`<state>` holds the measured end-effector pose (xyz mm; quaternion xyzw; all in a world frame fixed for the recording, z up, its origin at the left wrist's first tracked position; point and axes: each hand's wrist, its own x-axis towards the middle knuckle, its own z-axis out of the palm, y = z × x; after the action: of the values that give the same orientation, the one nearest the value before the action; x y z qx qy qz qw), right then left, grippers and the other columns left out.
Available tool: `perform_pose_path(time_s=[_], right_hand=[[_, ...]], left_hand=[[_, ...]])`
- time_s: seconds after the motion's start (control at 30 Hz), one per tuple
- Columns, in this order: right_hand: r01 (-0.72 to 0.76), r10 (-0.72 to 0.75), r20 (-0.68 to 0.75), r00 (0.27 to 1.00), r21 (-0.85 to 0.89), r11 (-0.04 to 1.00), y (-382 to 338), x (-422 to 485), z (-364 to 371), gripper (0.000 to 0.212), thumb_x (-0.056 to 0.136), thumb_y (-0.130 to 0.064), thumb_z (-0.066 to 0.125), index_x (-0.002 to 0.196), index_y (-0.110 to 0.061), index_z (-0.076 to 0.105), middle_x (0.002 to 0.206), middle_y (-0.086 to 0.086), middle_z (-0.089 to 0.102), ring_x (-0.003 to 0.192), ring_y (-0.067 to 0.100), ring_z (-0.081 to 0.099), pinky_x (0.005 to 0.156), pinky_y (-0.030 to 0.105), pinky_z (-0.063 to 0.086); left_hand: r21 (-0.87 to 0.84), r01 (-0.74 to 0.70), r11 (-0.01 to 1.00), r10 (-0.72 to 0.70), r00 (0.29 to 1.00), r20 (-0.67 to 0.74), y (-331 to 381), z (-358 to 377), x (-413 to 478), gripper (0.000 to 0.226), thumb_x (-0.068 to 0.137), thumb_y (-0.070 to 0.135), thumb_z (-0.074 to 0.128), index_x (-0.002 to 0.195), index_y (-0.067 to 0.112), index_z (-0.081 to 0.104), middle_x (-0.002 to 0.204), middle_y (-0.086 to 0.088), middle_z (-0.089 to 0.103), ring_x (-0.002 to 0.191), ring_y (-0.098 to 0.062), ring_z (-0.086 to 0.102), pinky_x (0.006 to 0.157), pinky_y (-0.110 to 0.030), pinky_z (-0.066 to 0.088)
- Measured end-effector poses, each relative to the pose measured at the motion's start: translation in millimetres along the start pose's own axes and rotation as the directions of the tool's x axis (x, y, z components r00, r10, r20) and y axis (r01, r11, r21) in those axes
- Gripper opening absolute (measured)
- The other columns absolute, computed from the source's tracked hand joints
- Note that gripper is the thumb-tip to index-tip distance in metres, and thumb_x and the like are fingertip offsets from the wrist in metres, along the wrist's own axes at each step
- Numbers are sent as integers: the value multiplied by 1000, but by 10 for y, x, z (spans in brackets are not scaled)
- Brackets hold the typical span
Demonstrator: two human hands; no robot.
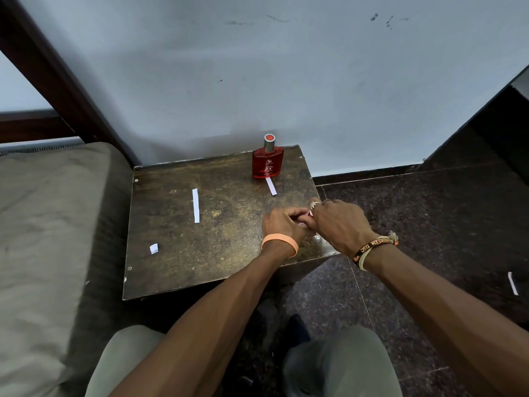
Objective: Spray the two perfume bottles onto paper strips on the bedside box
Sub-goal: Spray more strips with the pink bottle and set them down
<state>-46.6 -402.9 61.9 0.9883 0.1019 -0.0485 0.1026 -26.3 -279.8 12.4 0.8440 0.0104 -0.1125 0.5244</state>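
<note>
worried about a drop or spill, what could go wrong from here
The left hand and right hand grip a half-hidden pink item at the box front right edge; a slip could drop it onto the floor. The loose middle strip could get brushed off; a second strip already lies on the floor.

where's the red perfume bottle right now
In the head view the red perfume bottle stands upright near the far right corner of the bedside box, by the wall, with a short paper strip just in front of it.

Head camera looks down, close above the bedside box [223, 247].
</note>
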Motion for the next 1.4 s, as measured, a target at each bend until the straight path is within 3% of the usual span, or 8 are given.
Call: perform_pose_path(time_s=[0.13, 0.23, 0.33, 0.47, 0.6, 1.0, 1.17, 1.4], right_hand=[[-53, 46, 40, 998, 202, 978, 48, 2, -56, 48, 99, -59, 31, 110, -16, 48, 97, 5, 65, 87, 28, 66, 62, 37, 49], [68, -68, -17, 998, 64, 996, 53, -23, -51, 32, 104, -44, 35, 116, -15, 43, 105, 4, 63, 95, 26, 64, 64, 35, 51], [22, -22, 5, 1000, -20, 1000, -10, -18, -23, 41, 104, -49, 26, 117, -14, 44, 99, 5, 67, 91, 25, 66, 58, 35, 46], [-29, 30, -9, 1000, 54, 998, 18, -2, -43, 53, 100, -58, 22, 116, -15, 47, 95, 5, 67, 85, 26, 68, 54, 34, 43], [57, -57, -3, 998, 40, 998, 39, -33, -51, 35, 105, -44, 29, 122, -16, 42, 99, 3, 64, 90, 26, 66, 62, 36, 52], [-9, 9, 7, 1000, 6, 1000, -15, 1, -44, 44, 103, -51, 27, 118, -14, 45, 95, 4, 67, 86, 26, 68, 56, 36, 48], [-61, 60, 17, 998, 106, 992, -18, 8, -64, 42, 102, -52, 31, 108, -15, 51, 98, 6, 67, 88, 28, 67, 59, 37, 50], [-117, 115, 17, 993, 109, 987, -61, -13, -83, 48, 101, -56, 29, 116, -16, 50, 101, 6, 67, 91, 29, 67, 62, 38, 50]], left_hand=[[8, 5, 1000, -5, 1000, 7, -5, -6, 4, 33, 62, 15, 82, 94, 19, 77, 85, 4, 76, 72, -4, 69, 58, -1, 44], [-15, -4, 1000, 5, 1000, 19, -21, -7, 10, 37, 60, 17, 87, 95, 16, 76, 87, 2, 76, 68, 0, 67, 58, 0, 44], [-19, -12, 1000, 12, 1000, 16, -38, -9, 20, 36, 58, 16, 88, 92, 20, 77, 83, 2, 76, 61, 8, 62, 58, -2, 45], [14, -2, 1000, 2, 1000, -16, -29, 15, 37, 27, 65, 17, 79, 91, 22, 78, 81, 3, 76, 68, -2, 68, 64, -9, 53], [-8, -24, 1000, 24, 1000, 19, -62, 13, 50, 32, 63, 19, 83, 95, 18, 77, 85, 0, 76, 72, -6, 70, 72, -19, 57], [-19, -12, 1000, 12, 1000, 7, -113, 39, 67, 34, 59, 21, 86, 92, 24, 77, 81, 6, 76, 62, 10, 62, 62, -4, 49], [-39, 6, 999, -6, 1000, 6, -109, 62, 75, 31, 63, 18, 83, 94, 20, 77, 85, 3, 76, 72, -2, 69, 74, -23, 58], [-34, 7, 999, -7, 1000, -7, -117, 74, 69, 31, 63, 16, 83, 93, 21, 77, 85, 4, 76, 72, -1, 68, 73, -17, 57]])
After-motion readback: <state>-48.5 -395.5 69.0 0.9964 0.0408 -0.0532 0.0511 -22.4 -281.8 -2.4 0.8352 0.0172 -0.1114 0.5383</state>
